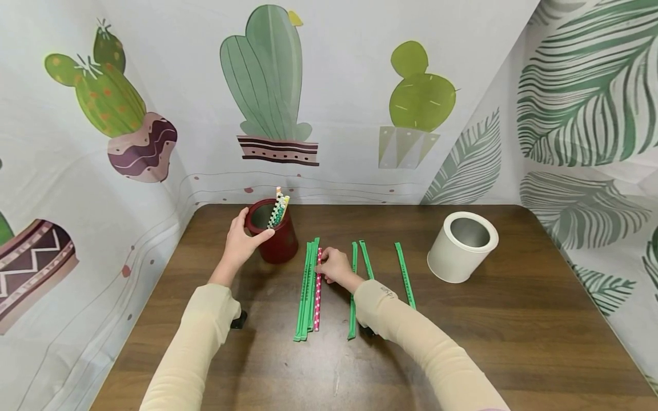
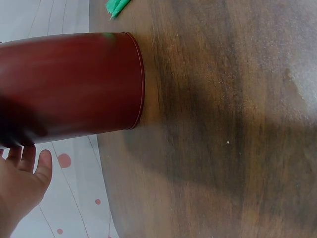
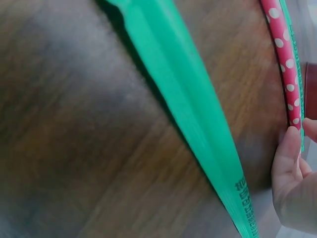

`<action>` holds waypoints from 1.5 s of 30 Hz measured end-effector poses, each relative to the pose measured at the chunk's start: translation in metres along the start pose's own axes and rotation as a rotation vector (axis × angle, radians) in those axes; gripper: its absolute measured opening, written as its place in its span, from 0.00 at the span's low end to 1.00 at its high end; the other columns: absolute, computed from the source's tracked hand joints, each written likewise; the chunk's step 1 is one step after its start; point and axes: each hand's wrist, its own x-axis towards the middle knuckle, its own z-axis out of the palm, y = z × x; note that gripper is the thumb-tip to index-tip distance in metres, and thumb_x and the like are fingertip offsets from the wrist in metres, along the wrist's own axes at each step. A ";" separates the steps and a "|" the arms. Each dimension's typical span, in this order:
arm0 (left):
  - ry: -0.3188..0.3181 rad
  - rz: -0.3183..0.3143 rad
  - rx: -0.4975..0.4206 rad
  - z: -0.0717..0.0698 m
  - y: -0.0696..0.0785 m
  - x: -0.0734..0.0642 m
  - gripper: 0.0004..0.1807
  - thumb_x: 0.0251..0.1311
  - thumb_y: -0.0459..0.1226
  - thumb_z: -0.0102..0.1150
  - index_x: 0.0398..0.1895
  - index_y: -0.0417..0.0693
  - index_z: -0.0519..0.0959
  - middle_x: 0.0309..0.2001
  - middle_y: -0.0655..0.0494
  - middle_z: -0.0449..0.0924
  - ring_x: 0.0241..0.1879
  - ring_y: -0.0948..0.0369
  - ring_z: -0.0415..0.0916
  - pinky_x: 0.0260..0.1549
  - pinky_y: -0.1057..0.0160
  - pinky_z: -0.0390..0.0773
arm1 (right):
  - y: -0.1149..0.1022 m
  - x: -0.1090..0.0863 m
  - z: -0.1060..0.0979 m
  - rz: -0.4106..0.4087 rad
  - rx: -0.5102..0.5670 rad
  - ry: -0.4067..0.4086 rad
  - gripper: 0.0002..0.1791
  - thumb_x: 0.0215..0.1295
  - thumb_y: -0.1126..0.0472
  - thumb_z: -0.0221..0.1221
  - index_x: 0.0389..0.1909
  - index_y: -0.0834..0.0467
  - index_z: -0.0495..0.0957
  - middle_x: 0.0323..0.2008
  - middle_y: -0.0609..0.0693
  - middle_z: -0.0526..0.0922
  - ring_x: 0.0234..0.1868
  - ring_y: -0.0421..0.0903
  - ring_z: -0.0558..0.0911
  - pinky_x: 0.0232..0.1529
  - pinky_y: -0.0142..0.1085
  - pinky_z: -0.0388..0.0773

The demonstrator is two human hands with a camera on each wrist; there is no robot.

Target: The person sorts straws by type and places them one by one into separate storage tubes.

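My left hand [image 1: 239, 245] holds a dark red cylindrical container [image 1: 280, 245] near its rim, thumb toward the front and fingers on the far left side. Several patterned paper straws [image 1: 278, 212] lean out of that container. In the right wrist view, my right hand [image 3: 297, 193] pinches a pink straw with white dots [image 3: 290, 74] between thumb and finger. This straw lies along the right side of a bunch of green-wrapped straws [image 1: 302, 302] on the table. Part of the pink straw is hidden behind the fingers in the head view.
Right of the bunch lie three separate green-wrapped straws: one [image 1: 352, 319] partly under the right wrist, a slanted one [image 1: 367, 260], and another [image 1: 405, 277] farther right. A white cylindrical container [image 1: 442, 257] stands at the right of the brown table [image 1: 514, 342]. Cactus-print fabric hangs behind.
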 end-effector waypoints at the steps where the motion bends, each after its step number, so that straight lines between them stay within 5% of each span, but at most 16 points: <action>1: 0.001 0.001 0.000 0.000 0.000 0.000 0.52 0.44 0.55 0.62 0.68 0.48 0.46 0.65 0.44 0.51 0.63 0.50 0.51 0.58 0.47 0.59 | 0.000 -0.001 0.000 -0.007 -0.024 0.006 0.16 0.49 0.64 0.63 0.36 0.64 0.70 0.14 0.50 0.72 0.10 0.40 0.70 0.14 0.32 0.74; 14: -0.005 -0.014 -0.004 0.000 -0.001 0.001 0.53 0.43 0.56 0.62 0.68 0.49 0.45 0.66 0.45 0.50 0.64 0.49 0.50 0.58 0.46 0.58 | 0.000 -0.006 0.000 -0.028 -0.176 0.033 0.15 0.46 0.67 0.63 0.33 0.64 0.69 0.20 0.53 0.74 0.08 0.40 0.71 0.12 0.30 0.72; 32: -0.008 -0.009 -0.006 0.001 0.000 0.001 0.52 0.44 0.56 0.61 0.68 0.50 0.45 0.66 0.45 0.50 0.64 0.49 0.50 0.58 0.46 0.59 | 0.000 -0.010 -0.001 -0.023 -0.227 0.045 0.12 0.50 0.66 0.61 0.34 0.63 0.70 0.20 0.51 0.75 0.10 0.40 0.71 0.12 0.28 0.70; 45: -0.008 -0.011 -0.004 0.000 0.000 0.001 0.53 0.43 0.56 0.61 0.68 0.49 0.45 0.66 0.45 0.50 0.64 0.49 0.50 0.58 0.47 0.58 | 0.000 -0.009 -0.005 -0.004 -0.129 0.033 0.11 0.50 0.65 0.60 0.34 0.63 0.70 0.19 0.52 0.74 0.10 0.40 0.70 0.11 0.28 0.68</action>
